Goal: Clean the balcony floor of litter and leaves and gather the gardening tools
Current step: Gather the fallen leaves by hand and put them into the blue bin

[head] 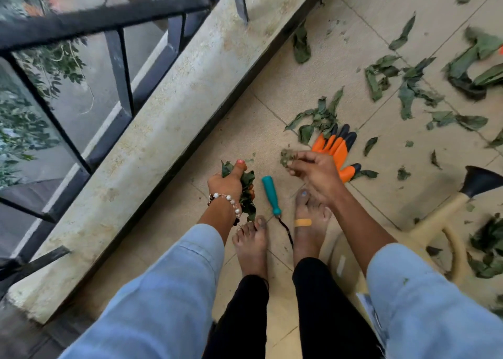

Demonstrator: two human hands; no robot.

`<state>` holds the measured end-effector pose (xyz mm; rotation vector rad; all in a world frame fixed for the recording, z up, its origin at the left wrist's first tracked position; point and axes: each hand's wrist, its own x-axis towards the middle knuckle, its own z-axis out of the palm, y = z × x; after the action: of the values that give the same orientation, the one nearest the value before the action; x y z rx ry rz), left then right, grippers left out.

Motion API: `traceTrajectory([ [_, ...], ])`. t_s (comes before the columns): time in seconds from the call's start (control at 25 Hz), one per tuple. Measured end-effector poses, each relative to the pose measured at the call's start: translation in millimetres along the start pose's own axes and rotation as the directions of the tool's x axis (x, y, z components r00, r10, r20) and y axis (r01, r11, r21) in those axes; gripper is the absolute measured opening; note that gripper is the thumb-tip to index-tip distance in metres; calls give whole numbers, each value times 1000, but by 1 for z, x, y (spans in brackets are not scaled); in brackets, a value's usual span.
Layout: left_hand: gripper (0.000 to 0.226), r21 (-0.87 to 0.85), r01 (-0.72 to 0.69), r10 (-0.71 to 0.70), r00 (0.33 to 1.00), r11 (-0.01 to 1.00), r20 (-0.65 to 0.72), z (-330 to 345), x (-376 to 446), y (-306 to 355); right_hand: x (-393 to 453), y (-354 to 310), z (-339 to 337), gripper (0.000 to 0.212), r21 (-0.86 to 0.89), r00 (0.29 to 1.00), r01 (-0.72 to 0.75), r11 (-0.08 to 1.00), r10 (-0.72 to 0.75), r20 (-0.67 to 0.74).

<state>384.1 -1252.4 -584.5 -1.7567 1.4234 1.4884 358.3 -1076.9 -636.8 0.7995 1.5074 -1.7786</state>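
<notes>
My left hand (pixel 227 180) grips a bunch of green leaves (pixel 248 192) just above the tiled floor, a bead bracelet on its wrist. My right hand (pixel 313 171) pinches a small clump of leaf bits (pixel 287 157) in its fingertips, right beside the orange and black gardening gloves (pixel 337 147) that lie on the floor. A teal-handled tool (pixel 272 195) lies between my hands, in front of my bare feet. Loose leaves (pixel 408 86) are scattered over the tiles to the right.
A low concrete kerb (pixel 152 130) with a black metal railing (pixel 119 67) runs along the left. A beige watering can (pixel 446 222) with a black spout head lies at the right, more leaves (pixel 487 252) beside it. My bare feet (pixel 253 247) stand on the tiles.
</notes>
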Motion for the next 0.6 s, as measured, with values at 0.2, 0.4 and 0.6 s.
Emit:
traceTrajectory([
  [0.2, 34, -120, 7, -6, 1000, 993, 7, 0, -92, 20, -121, -68, 7, 24, 288, 997, -38, 957, 16, 79],
  [0.4, 41, -198, -54, 65, 997, 979, 48, -20, -235, 69, -260, -172, 28, 31, 583, 979, 162, 796, -206, 9],
  [0.6, 70, -185, -44, 93, 960, 982, 263, -43, -372, 105, -383, -264, 53, 21, 120, 911, 363, 924, -325, -253],
])
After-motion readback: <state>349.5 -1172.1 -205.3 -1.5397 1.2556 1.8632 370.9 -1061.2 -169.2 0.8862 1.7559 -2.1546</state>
